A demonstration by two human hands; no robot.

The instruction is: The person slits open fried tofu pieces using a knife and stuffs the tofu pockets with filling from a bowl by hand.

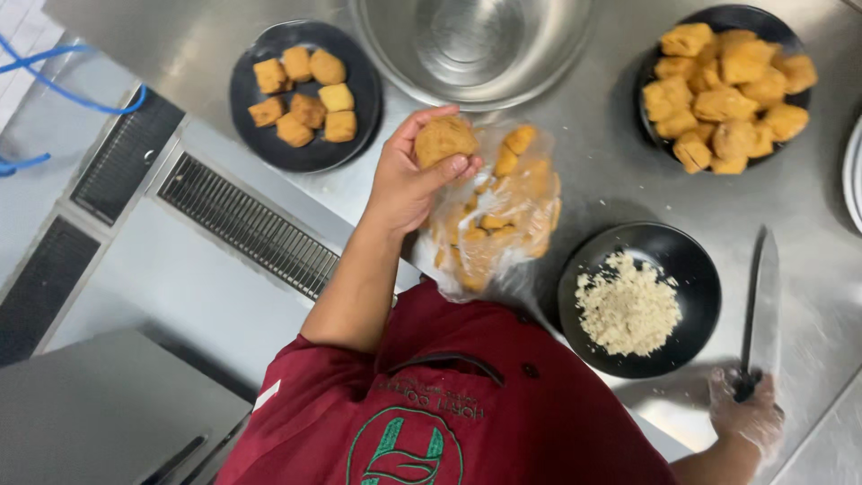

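My left hand (406, 180) is raised over the steel counter and grips a golden-brown fried tofu puff (443, 139) between fingers and thumb. Just right of it lies a clear plastic bag (503, 220) with several more puffs inside. My right hand (747, 418), in a thin clear glove, holds the black handle of a large knife (764, 292) at the lower right. The blade lies flat along the counter and points away from me. Between the hands sits a black bowl (691, 260) holding pale crumbled filling (627, 305).
A black plate (256, 135) with several fried pieces sits at the far left. A fuller black plate (718, 18) is at the far right. An empty steel bowl (471, 49) stands between them. A white plate edge (855, 171) shows at right. Vent grilles (247, 224) run along the left.
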